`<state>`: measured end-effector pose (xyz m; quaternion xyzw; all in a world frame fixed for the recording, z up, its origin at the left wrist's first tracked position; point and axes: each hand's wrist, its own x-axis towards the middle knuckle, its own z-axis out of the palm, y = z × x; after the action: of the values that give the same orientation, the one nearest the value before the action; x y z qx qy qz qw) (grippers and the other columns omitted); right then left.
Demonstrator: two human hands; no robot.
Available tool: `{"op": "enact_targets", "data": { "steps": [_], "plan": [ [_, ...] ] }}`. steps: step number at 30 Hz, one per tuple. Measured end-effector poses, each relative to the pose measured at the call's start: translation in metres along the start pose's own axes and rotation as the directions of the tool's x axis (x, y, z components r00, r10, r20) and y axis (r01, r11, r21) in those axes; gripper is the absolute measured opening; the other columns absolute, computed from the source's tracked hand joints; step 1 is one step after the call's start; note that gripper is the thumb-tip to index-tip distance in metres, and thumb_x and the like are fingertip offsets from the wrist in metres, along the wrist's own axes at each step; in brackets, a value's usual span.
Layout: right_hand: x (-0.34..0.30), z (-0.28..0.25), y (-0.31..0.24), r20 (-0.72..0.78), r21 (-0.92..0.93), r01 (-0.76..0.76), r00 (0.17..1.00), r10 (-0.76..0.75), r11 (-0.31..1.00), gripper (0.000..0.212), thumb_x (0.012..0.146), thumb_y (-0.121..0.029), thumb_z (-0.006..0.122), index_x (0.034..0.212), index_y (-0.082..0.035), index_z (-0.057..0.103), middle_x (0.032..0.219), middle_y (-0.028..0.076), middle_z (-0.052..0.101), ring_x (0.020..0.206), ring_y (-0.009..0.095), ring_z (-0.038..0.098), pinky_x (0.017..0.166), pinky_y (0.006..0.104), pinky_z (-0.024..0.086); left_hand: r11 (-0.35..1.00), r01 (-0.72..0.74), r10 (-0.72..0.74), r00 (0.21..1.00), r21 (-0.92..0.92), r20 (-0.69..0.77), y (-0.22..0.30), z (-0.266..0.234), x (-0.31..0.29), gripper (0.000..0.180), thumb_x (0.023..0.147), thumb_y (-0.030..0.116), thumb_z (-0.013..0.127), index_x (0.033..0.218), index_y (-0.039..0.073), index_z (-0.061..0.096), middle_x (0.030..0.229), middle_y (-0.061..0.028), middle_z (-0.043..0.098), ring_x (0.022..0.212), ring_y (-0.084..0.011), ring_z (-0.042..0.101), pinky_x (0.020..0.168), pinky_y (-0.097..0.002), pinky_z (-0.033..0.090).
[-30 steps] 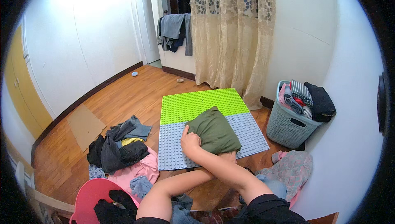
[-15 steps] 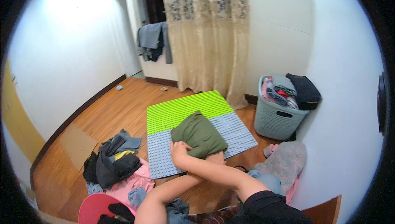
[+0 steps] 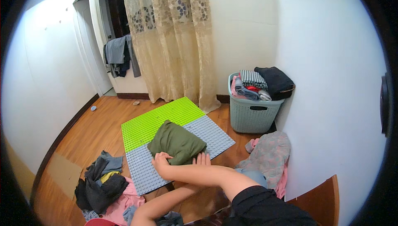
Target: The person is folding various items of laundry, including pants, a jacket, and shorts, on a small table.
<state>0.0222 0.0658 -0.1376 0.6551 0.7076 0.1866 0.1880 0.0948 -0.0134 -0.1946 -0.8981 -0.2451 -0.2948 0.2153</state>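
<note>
A dark green folded garment (image 3: 177, 141) lies as a compact bundle on a low table top of studded plates (image 3: 145, 176), grey at the near side and lime green beyond. My forearms cross in front of it, the right one over the left. At the bundle's near left corner, my right hand (image 3: 161, 164) has its fingers curled closed on the cloth. My left hand (image 3: 202, 159) comes out from under the right forearm and touches the near right edge, fingers stretched out and slightly apart. The kind of garment cannot be made out from the fold.
On the floor to the left lies a heap of dark, yellow and pink clothes (image 3: 108, 184). A grey-blue laundry basket (image 3: 255, 116) full of folded clothes stands at the right wall. Nearer lies a grey patterned cloth (image 3: 269, 157). A beige curtain (image 3: 172, 47) hangs behind the table.
The view has swung right, so the scene sits further left. My left hand's fingers, earlier hidden at the garment's near edge, now show stretched out. The right hand stays at the left corner.
</note>
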Motion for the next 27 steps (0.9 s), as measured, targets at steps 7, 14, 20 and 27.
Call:
{"op": "enact_targets", "data": {
  "steps": [7,14,20,27],
  "plan": [
    [0.015,-0.061,0.180,-0.234,0.790,0.180,0.972,0.015,0.586,0.047,0.065,-0.009,0.061,0.110,-0.005,0.048,0.097,0.023,0.056,0.091,0.036,0.055,0.074,0.0400,0.047,0.917,0.082,0.026,0.964,-0.390,0.265,0.010,-0.057,0.009,0.065,0.069,0.024,0.062,0.122,-0.002,0.036,0.126,-0.0213,0.035,0.121,-0.0372,0.029,0.097,-0.0542,0.023],
    [0.039,-0.031,0.392,-0.327,0.848,0.436,0.878,0.350,-0.302,0.060,0.060,-0.002,0.062,0.117,-0.011,0.049,0.107,0.010,0.053,0.094,0.022,0.053,0.080,0.0330,0.045,0.900,0.148,0.014,0.930,-0.410,0.367,-0.010,-0.060,0.011,0.065,0.068,0.021,0.064,0.122,-0.001,0.036,0.126,-0.0221,0.034,0.121,-0.0392,0.028,0.098,-0.0545,0.020],
    [-0.029,-0.022,0.533,-0.364,0.629,0.734,0.571,0.736,-0.258,0.064,0.061,0.002,0.054,0.123,-0.009,0.043,0.108,0.010,0.052,0.093,0.021,0.052,0.078,0.0318,0.046,0.902,0.196,-0.059,0.938,-0.385,0.340,-0.038,-0.060,0.000,0.064,0.065,0.020,0.066,0.119,-0.001,0.039,0.124,-0.0239,0.036,0.118,-0.0416,0.029,0.096,-0.0571,0.022],
    [-0.055,0.147,0.629,0.029,0.862,0.322,0.740,0.672,-0.391,0.056,0.065,0.000,0.049,0.121,-0.004,0.044,0.099,0.012,0.054,0.093,0.022,0.051,0.076,0.0348,0.044,0.906,0.226,-0.102,0.937,-0.359,0.334,-0.052,-0.057,-0.011,0.044,0.073,0.011,0.057,0.113,-0.003,0.044,0.119,-0.0225,0.039,0.115,-0.0438,0.031,0.095,-0.0550,0.025]
  ]
}}
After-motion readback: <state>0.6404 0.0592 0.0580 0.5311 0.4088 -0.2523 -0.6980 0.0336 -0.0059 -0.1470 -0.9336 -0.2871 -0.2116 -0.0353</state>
